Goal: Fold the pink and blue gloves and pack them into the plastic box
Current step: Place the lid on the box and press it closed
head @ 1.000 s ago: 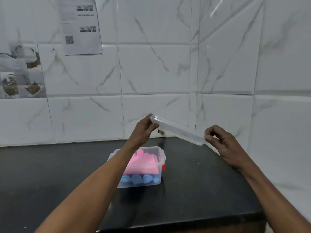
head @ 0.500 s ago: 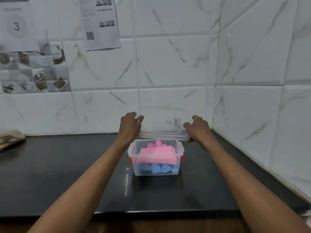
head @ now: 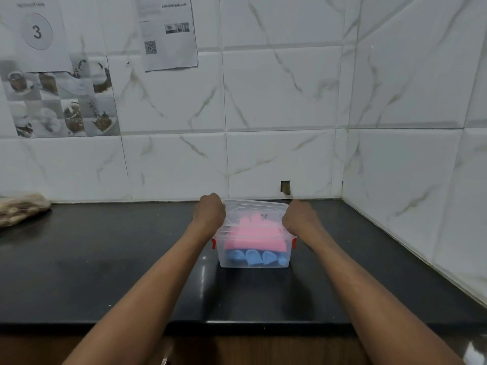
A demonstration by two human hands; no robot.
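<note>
A clear plastic box (head: 287, 255) with red side clips stands on the black counter (head: 105, 272). Inside it the folded pink glove (head: 254, 239) lies on top of the blue glove (head: 253, 258), whose fingertips show through the front wall. The clear lid (head: 257, 209) sits on top of the box. My left hand (head: 210, 213) grips the lid's left end and my right hand (head: 299, 217) grips its right end, both with fingers curled over the edge.
A tiled wall rises behind the counter and another at the right, forming a corner. A crumpled brownish cloth (head: 21, 209) lies at the far left. Papers (head: 168, 32) are stuck on the back wall. The counter's front edge (head: 237, 326) runs below my forearms.
The lid, held tilted in the air above and to the right of the box, has come down onto the box. Both hands have moved down and inward with it.
</note>
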